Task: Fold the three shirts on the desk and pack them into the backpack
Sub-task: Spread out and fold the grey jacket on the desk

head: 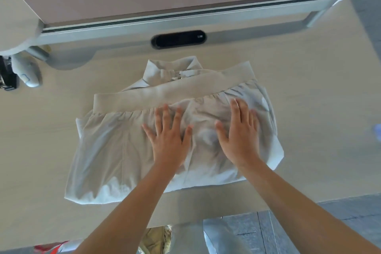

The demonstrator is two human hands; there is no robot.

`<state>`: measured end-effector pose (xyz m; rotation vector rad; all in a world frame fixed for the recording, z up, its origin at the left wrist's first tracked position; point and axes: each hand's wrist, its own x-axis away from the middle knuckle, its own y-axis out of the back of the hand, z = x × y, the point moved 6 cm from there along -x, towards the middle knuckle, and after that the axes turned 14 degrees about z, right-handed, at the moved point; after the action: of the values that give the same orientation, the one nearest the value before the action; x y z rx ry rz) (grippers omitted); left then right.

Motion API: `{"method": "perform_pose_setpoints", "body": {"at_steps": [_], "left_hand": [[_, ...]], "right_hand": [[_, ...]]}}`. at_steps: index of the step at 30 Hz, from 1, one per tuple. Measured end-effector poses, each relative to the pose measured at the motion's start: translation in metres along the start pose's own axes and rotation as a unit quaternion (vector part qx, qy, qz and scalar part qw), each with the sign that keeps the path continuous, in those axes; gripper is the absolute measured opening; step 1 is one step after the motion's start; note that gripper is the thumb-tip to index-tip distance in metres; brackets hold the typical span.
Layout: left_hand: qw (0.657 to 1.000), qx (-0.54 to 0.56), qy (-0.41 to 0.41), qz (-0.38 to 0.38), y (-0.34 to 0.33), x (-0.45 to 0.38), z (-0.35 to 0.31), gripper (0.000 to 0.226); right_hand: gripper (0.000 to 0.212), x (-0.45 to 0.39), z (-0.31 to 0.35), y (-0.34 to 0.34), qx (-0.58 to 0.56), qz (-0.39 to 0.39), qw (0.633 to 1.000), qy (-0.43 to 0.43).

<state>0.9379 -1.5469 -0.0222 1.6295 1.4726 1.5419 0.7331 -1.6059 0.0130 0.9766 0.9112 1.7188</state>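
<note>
Desk (309,88): pale wood top, grey rail and dark slot along the far edge, near edge just under the forearms.
Shirt (115,146): light grey, folded once, lying flat mid-desk, closer to the near edge than the far; wide hem band doubled up across the collar, which peeks out toward the far edge.
Left hand (168,142): flat on the cloth, fingers straight and spread, pressing down near the middle of the fold.
Right hand (240,136): same story, palm down, fingers extended, on the shirt's right half; gripping nothing.
Mouse (28,76): pale, off by the far-left corner, well apart from the shirt.
Backpack: not clearly made out; only blurred shapes below the near edge.
Risk: slippery-looking fabric, puffed between the palms; likely to spring open or skew once pressure lifts, leaving a lopsided bundle.
Risk, smaller: hem band running crooked, so the next fold could go uneven.
</note>
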Motion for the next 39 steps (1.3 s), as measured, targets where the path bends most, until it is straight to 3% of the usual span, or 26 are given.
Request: {"method": "perform_pose_setpoints", "body": {"at_steps": [3,7,11,16,21,29,34,39], "left_hand": [[0.999,-0.029,0.008,0.029,-0.018,0.002,-0.018,0.072],[0.997,-0.063,0.035,0.029,-0.036,-0.001,-0.020,0.075],[0.997,-0.072,0.037,0.005,-0.038,-0.001,-0.022,0.074],[0.996,-0.078,0.037,-0.004,-0.039,-0.002,-0.023,0.075],[0.996,-0.081,0.034,-0.015,-0.040,-0.001,-0.022,0.074],[0.996,-0.083,0.031,-0.026,-0.041,-0.001,-0.021,0.073],[0.996,-0.079,0.030,-0.029,-0.042,-0.002,-0.020,0.071],[0.996,-0.079,0.028,-0.025,-0.041,-0.001,-0.020,0.072]], "right_hand": [[0.079,0.014,-0.041,0.027,0.063,-0.027,0.996,-0.049],[0.093,0.021,-0.098,0.013,0.013,0.062,0.987,-0.150],[0.101,0.020,-0.109,-0.004,-0.078,0.075,0.984,-0.140],[0.090,0.012,-0.101,0.008,-0.187,0.061,0.972,-0.128],[0.083,0.013,-0.093,0.015,-0.320,0.084,0.934,-0.132],[0.080,0.002,-0.096,0.016,-0.429,0.093,0.881,-0.179],[0.099,0.000,-0.086,0.020,-0.403,0.103,0.901,-0.125],[0.100,0.004,-0.081,0.028,-0.377,0.074,0.919,-0.092]]}}
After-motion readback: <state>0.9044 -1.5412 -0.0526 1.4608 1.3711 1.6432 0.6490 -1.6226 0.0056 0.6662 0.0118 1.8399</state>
